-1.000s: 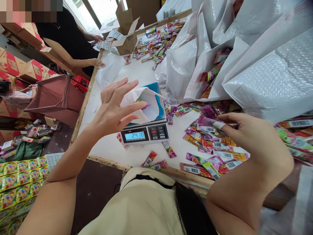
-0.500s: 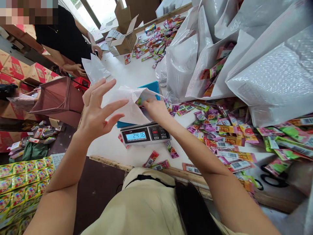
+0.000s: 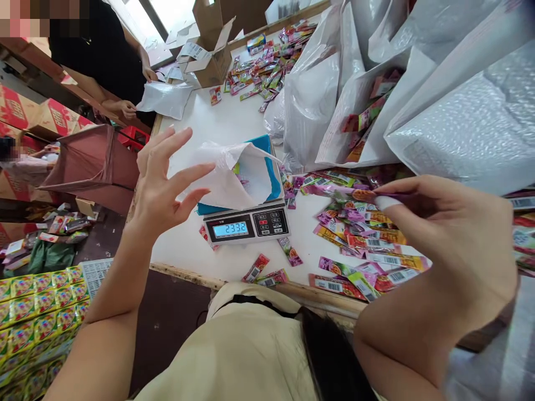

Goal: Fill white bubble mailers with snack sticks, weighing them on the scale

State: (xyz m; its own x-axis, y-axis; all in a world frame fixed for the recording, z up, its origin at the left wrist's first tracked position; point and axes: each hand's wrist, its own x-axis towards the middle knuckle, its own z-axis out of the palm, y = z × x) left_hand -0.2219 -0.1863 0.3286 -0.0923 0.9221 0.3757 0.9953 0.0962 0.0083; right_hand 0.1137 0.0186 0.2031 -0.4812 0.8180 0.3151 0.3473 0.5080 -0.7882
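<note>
My left hand (image 3: pixel 165 181) hovers open, fingers spread, just left of a white plastic bag (image 3: pixel 232 178) that lies open in a blue tray (image 3: pixel 273 175) on a digital scale (image 3: pixel 246 224). The display reads 233.2. My right hand (image 3: pixel 451 228) is pinched on a purple snack packet (image 3: pixel 334 192), held above the pile of colourful packets (image 3: pixel 368 245) to the right of the scale. A white bandage wraps one fingertip.
Large white bubble mailers (image 3: pixel 460 111) stand at the right. A cardboard box (image 3: pixel 209 53) and more packets (image 3: pixel 263 72) lie at the table's far end, where another person (image 3: pixel 104 61) handles a white bag (image 3: pixel 165 99). Red cartons and yellow packs sit on the floor at left.
My right hand left the bag on the scale and came back to the right with a purple packet. The reading dropped from 241.6 to 233.2. The other person lowered their white bag.
</note>
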